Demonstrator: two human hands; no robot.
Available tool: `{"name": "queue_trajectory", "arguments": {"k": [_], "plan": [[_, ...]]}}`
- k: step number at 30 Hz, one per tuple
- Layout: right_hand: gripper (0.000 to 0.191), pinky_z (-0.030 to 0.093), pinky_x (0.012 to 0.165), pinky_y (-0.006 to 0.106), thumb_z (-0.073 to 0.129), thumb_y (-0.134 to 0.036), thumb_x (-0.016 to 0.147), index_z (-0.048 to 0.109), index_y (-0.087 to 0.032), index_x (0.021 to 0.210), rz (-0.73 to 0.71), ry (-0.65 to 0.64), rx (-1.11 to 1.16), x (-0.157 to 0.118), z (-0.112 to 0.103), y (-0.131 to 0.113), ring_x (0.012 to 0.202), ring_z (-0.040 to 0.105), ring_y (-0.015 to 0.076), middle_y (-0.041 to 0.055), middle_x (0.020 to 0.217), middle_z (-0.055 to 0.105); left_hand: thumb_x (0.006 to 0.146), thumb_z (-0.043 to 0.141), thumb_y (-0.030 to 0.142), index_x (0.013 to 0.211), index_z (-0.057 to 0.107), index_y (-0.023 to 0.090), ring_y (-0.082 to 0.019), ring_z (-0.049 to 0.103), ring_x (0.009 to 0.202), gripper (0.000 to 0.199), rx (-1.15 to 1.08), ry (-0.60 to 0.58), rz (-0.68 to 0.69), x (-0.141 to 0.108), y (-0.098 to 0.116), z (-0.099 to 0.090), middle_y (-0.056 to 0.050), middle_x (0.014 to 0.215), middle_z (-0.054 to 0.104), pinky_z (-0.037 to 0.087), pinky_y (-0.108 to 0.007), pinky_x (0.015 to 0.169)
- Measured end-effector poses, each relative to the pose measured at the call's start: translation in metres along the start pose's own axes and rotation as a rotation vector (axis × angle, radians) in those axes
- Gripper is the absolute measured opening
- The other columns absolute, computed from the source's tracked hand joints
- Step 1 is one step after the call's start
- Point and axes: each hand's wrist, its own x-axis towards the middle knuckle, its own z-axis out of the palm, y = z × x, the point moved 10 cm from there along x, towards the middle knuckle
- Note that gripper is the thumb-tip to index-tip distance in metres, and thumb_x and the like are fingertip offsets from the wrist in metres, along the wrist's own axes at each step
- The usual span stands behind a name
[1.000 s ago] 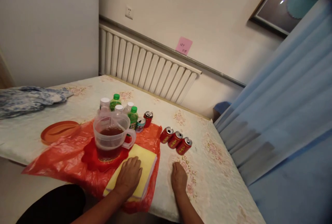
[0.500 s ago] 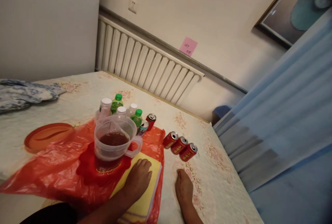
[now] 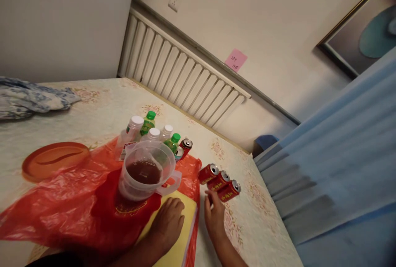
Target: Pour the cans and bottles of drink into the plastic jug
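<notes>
My left hand rests loosely curled on a yellow pad, with nothing seen in its fingers. Just in front of it stands a clear plastic jug of dark brown liquid, on a red mat. My right hand is open over the tablecloth, thumb and finger a little apart. Its fingertips are close to three red drink cans standing in a row, their tops facing up; whether it touches one I cannot tell.
Behind the jug are bottles with white caps and green caps, plus a darker-topped red can. A red plastic sheet lies under the pad. An orange lid and crumpled patterned cloth lie left.
My right hand has moved forward toward the red cans and its fingers have opened from a closed shape. My left hand stays on the yellow pad. The view has shifted slightly.
</notes>
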Motion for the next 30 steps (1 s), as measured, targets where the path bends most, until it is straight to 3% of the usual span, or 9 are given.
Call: {"name": "queue_trajectory", "arguments": {"k": [3, 5, 8, 12, 17, 20, 23, 27, 30], "plan": [[0.026, 0.051, 0.078, 0.033, 0.052, -0.031, 0.086, 0.067, -0.018, 0.102, -0.01, 0.034, 0.085, 0.063, 0.019, -0.033, 0.081, 0.066, 0.0219, 0.0085, 0.093, 0.073, 0.081, 0.045, 0.008, 0.095, 0.06, 0.019, -0.025, 0.052, 0.1, 0.024, -0.034, -0.009, 0.001, 0.0, -0.001, -0.001, -0.008, 0.101, 0.062, 0.042, -0.041, 0.093], [0.033, 0.051, 0.077, 0.032, 0.06, -0.033, 0.079, 0.065, -0.016, 0.107, 0.112, 0.048, 0.108, 0.105, 0.038, -0.032, 0.077, 0.065, 0.0207, 0.0068, 0.088, 0.072, 0.081, 0.044, 0.007, 0.093, 0.06, 0.019, -0.024, 0.052, 0.1, 0.024, -0.049, -0.018, 0.009, -0.001, -0.001, -0.002, -0.007, 0.101, 0.062, 0.042, -0.04, 0.093], [0.055, 0.053, 0.074, 0.031, 0.071, -0.034, 0.069, 0.061, -0.014, 0.119, 0.158, 0.013, 0.103, 0.154, 0.073, -0.03, 0.081, 0.067, 0.0205, 0.0106, 0.104, 0.072, 0.08, 0.044, 0.007, 0.093, 0.059, 0.02, -0.024, 0.052, 0.1, 0.023, -0.074, -0.036, 0.018, -0.002, -0.001, -0.002, -0.007, 0.102, 0.061, 0.041, -0.039, 0.094], [0.073, 0.053, 0.076, 0.032, 0.08, -0.035, 0.059, 0.059, -0.01, 0.124, 0.185, -0.035, 0.073, 0.19, 0.111, -0.026, 0.091, 0.067, 0.0243, 0.0161, 0.116, 0.069, 0.08, 0.045, 0.008, 0.096, 0.059, 0.02, -0.024, 0.051, 0.102, 0.024, -0.116, -0.052, 0.003, -0.003, -0.004, -0.001, -0.007, 0.105, 0.061, 0.041, -0.039, 0.094], [0.065, 0.051, 0.086, 0.034, 0.08, -0.034, 0.061, 0.062, -0.012, 0.12, 0.194, -0.048, 0.044, 0.205, 0.132, -0.028, 0.096, 0.066, 0.0248, 0.0117, 0.107, 0.072, 0.079, 0.047, 0.008, 0.096, 0.059, 0.02, -0.024, 0.051, 0.103, 0.024, -0.124, -0.064, -0.014, -0.002, -0.005, -0.001, -0.007, 0.105, 0.061, 0.042, -0.04, 0.095], [0.059, 0.05, 0.088, 0.036, 0.076, -0.034, 0.064, 0.064, -0.013, 0.118, 0.196, -0.037, 0.04, 0.206, 0.131, -0.028, 0.093, 0.067, 0.0248, 0.0105, 0.102, 0.073, 0.08, 0.048, 0.01, 0.097, 0.06, 0.02, -0.025, 0.052, 0.104, 0.024, -0.121, -0.06, -0.011, -0.001, -0.003, -0.004, -0.007, 0.106, 0.061, 0.042, -0.04, 0.096], [0.06, 0.051, 0.086, 0.035, 0.074, -0.033, 0.065, 0.063, -0.011, 0.12, 0.188, -0.002, 0.049, 0.206, 0.116, -0.03, 0.091, 0.068, 0.0248, 0.0118, 0.102, 0.073, 0.081, 0.047, 0.01, 0.098, 0.061, 0.02, -0.025, 0.052, 0.104, 0.023, -0.108, -0.069, -0.013, -0.001, 0.0, -0.006, -0.008, 0.105, 0.061, 0.043, -0.041, 0.096], [0.056, 0.052, 0.086, 0.035, 0.072, -0.034, 0.066, 0.064, -0.01, 0.116, 0.168, 0.059, 0.071, 0.201, 0.077, -0.036, 0.092, 0.068, 0.0249, 0.0124, 0.102, 0.074, 0.082, 0.045, 0.01, 0.096, 0.061, 0.02, -0.024, 0.055, 0.102, 0.024, -0.11, -0.063, -0.012, -0.001, 0.001, -0.008, -0.008, 0.103, 0.063, 0.045, -0.04, 0.095], [0.051, 0.052, 0.089, 0.036, 0.072, -0.035, 0.065, 0.067, -0.014, 0.111, 0.145, 0.08, 0.087, 0.185, 0.042, -0.041, 0.094, 0.068, 0.0241, 0.009, 0.103, 0.074, 0.085, 0.045, 0.014, 0.107, 0.061, 0.021, -0.025, 0.057, 0.107, 0.028, -0.149, 0.008, -0.006, -0.001, -0.003, -0.008, -0.009, 0.109, 0.064, 0.045, -0.042, 0.099]]}}
